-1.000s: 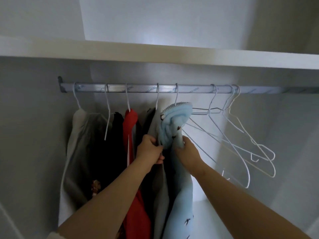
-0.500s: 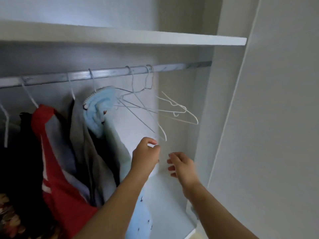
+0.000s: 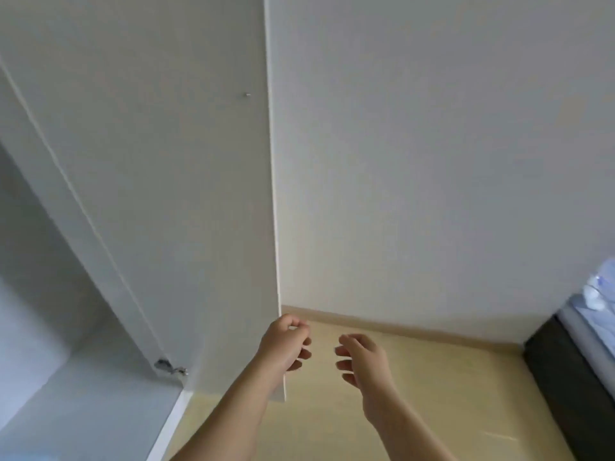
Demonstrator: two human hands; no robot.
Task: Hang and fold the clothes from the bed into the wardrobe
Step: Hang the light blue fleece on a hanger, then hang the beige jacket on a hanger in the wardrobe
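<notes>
Wardrobe (image 3: pixel 50 327) fills everything to the left of the two grips. Its white door (image 3: pixel 166 194) stands open and tall above the left hand (image 3: pixel 286 346), and its pale inside lies further left and lower. Beyond and above both grips rises a plain white wall (image 3: pixel 432 161), met at its foot by a beige skirting strip (image 3: pixel 399 327) just past the fingertips. Under the forearms spreads a yellowish floor (image 3: pixel 432 410). Well off to the right of the right hand (image 3: pixel 364 359) sits the dark corner of the bed (image 3: pixel 565 377). On top of it, at the very edge of sight, lie the clothes (image 3: pixel 595 294), a blurred heap of pale blue and white fabric, well apart from either grip. The left grip is loosely curled, thumb near the forefinger, holding nothing. It shows in front of the door's outer edge, though whether it touches I cannot tell. The right grip is half spread, fingers bent toward the left one, holding nothing, with bare floor between them. Down to the left of the left grip a small metal hinge (image 3: pixel 169 367) joins the door to the frame, and high above it a tiny peg (image 3: pixel 247 94) sticks out of the door.
</notes>
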